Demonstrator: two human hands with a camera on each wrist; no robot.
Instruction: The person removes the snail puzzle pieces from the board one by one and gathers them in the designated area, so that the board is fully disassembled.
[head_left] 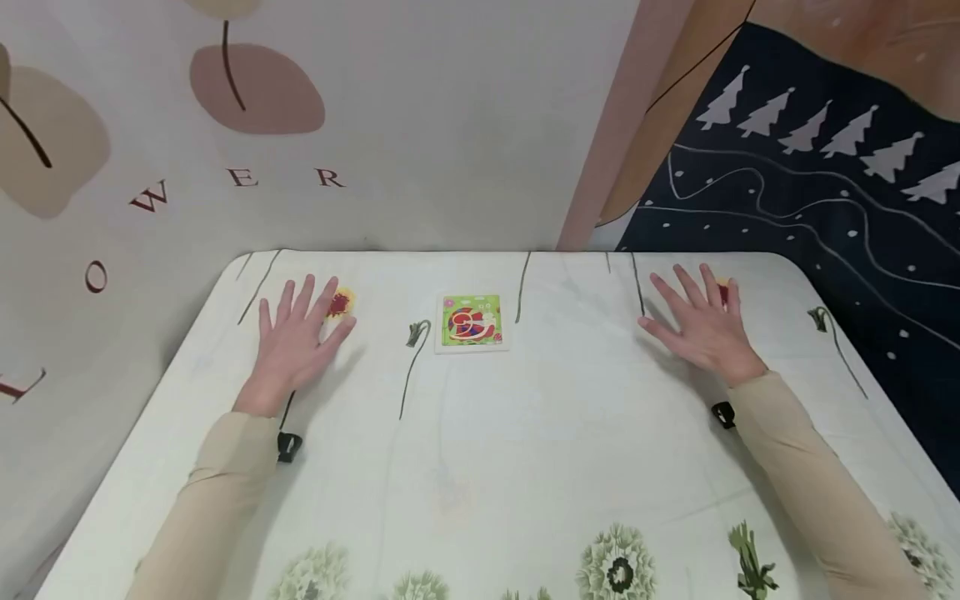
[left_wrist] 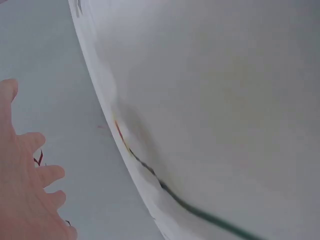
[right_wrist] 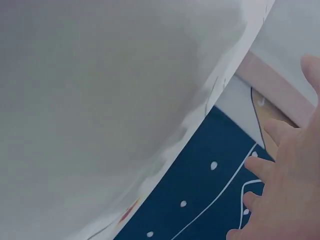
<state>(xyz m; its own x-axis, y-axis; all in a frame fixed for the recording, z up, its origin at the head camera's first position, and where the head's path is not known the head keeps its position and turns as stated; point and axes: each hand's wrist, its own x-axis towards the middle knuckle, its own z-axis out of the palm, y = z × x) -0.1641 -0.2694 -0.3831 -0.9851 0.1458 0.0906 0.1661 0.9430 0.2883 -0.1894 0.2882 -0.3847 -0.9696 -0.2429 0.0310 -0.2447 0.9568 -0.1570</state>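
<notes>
A small square picture puzzle (head_left: 471, 322), green with a red and white snail-like figure and a pale border, lies flat toward the back middle of the table. To its left, my left hand (head_left: 296, 337) is held over the table with fingers spread and nothing in it. On the other side my right hand (head_left: 703, 323) is likewise spread and holds nothing. Both hands are well apart from the puzzle. In the left wrist view the left hand (left_wrist: 30, 175) shows at the left edge; the right wrist view has the right hand (right_wrist: 290, 170) at its right edge.
A white cloth with printed flowers and stems covers the table (head_left: 525, 450). Behind it hangs a pale curtain (head_left: 450, 125) with letters and leaf shapes. A dark blue cloth (head_left: 810, 183) with white trees hangs at the right. A black strap piece (head_left: 288, 447) shows by the left cuff.
</notes>
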